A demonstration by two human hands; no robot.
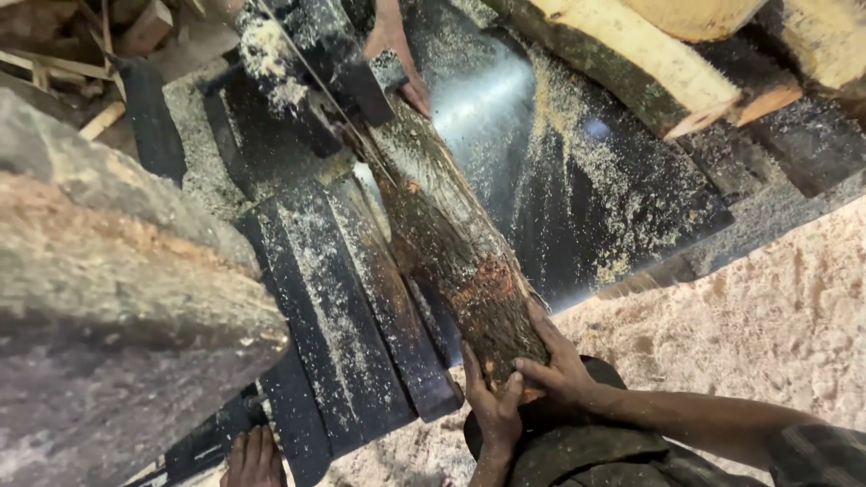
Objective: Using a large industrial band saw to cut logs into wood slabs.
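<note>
The bark-covered log lay on the saw table, clasped at its near end by the left hand and right hand (mid-cut, seemingly); steady forward pressure was called for.

The log is raw wood in rough, flaking bark with a reddish scraped patch, lying on a dark metal saw table that shines glossy where bare and goes matt under pale sawdust, while the split timber beyond shows smooth, pale cut faces.
</note>
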